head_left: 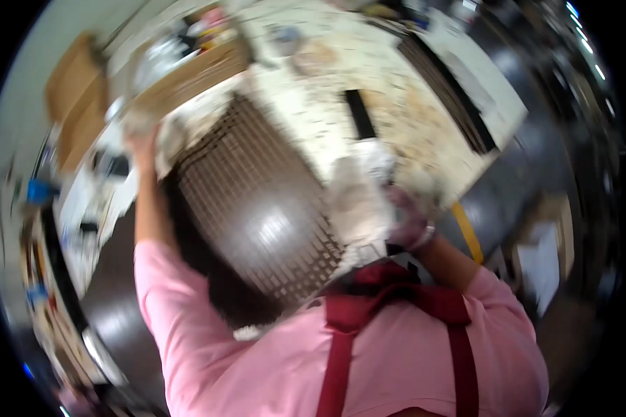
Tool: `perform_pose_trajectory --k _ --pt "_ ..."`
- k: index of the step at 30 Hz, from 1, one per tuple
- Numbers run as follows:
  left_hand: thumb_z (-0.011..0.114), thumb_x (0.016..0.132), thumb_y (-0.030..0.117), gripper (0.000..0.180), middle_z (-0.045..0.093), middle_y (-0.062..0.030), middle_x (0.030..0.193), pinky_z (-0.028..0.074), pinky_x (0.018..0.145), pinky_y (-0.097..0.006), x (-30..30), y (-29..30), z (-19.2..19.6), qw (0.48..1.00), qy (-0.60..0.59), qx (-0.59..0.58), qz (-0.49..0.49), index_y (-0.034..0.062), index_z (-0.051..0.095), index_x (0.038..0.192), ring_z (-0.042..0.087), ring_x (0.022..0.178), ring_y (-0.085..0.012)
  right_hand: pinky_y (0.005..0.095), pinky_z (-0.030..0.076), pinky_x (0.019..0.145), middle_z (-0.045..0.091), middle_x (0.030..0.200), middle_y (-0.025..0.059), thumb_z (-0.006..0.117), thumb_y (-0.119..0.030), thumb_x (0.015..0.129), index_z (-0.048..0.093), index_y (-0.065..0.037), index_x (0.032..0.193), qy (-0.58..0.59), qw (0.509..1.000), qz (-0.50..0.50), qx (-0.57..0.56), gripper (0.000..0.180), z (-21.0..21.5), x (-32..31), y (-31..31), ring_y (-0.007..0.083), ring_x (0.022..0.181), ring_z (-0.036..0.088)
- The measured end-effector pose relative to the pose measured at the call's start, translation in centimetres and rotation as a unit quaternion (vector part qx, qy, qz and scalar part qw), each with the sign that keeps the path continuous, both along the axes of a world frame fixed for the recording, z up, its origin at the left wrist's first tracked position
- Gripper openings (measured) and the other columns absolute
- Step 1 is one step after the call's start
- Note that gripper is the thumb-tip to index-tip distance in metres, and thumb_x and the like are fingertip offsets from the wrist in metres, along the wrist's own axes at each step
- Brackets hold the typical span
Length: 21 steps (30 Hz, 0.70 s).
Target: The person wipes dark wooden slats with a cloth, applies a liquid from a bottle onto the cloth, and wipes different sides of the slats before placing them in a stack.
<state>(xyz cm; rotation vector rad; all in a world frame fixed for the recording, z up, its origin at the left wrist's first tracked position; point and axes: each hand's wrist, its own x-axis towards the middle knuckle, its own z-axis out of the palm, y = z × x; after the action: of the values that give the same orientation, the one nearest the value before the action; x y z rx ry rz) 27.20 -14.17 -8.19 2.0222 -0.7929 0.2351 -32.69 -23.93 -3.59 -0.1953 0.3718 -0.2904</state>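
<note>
Dark marks speckle the white tabletop (313,118), too smeared for me to read! Between my arms lies the slatted panel (257,194), dark brown, glossy, its ribs in close rows. My left hand (144,144) is out at its far left corner, near the cardboard box (198,85); blur hides whether it's gripping. My right hand (409,219) is beside a crumpled pale cloth (358,201), grip again impossible to tell.
</note>
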Motion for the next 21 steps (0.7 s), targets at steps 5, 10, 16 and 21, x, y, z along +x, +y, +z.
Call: perform_pose_trajectory --k 5,10,16,21 --pt "0.077 0.072 0.033 0.079 0.05 -0.0205 0.122 0.038 0.097 -0.036 -8.3 -5.0 5.9 0.999 -0.022 -0.02 -0.044 -0.0041 0.037 0.129 0.051 0.111 -0.0309 0.0471 0.038 0.103 0.053 0.125 0.0171 0.035 -0.017 0.098 0.044 -0.003 0.129 0.031 0.988 -0.149 -0.012 0.035 2.1 0.8 0.8 0.0299 0.115 0.053" --pt "0.074 0.075 0.02 0.061 0.051 -0.0193 0.121 0.04 0.094 -0.038 -18.4 -6.7 11.5 0.958 -0.203 0.083 -0.182 0.0 0.045 0.125 0.05 0.11 -0.0351 0.0404 0.04 0.1 0.053 0.124 0.0069 0.05 -0.009 0.088 0.044 -0.009 0.129 0.013 0.975 -0.22 -0.025 0.042 0.0 1.1 -1.2 0.0225 0.115 0.051" --pt "0.074 0.06 0.002 0.066 0.05 -0.0128 0.123 0.037 0.094 -0.046 -29.1 -5.9 16.5 0.827 -0.42 0.215 -0.305 0.0187 0.053 0.121 0.05 0.112 -0.0314 0.0334 0.05 0.089 0.059 0.112 0.011 0.045 -0.02 0.096 0.047 -0.002 0.119 -0.044 0.968 -0.245 -0.032 0.029 3.3 7.1 -4.0 0.0196 0.098 0.061" --pt "0.064 0.068 0.005 0.057 0.051 -0.0077 0.123 0.039 0.092 -0.046 -32.9 -6.3 17.6 0.765 -0.478 0.259 -0.346 0.0246 0.052 0.12 0.049 0.112 -0.0294 0.0308 0.049 0.088 0.059 0.109 0.0052 0.048 -0.016 0.095 0.05 -0.003 0.12 -0.017 0.976 -0.193 -0.095 0.028 4.3 5.9 -2.2 0.0149 0.097 0.059"
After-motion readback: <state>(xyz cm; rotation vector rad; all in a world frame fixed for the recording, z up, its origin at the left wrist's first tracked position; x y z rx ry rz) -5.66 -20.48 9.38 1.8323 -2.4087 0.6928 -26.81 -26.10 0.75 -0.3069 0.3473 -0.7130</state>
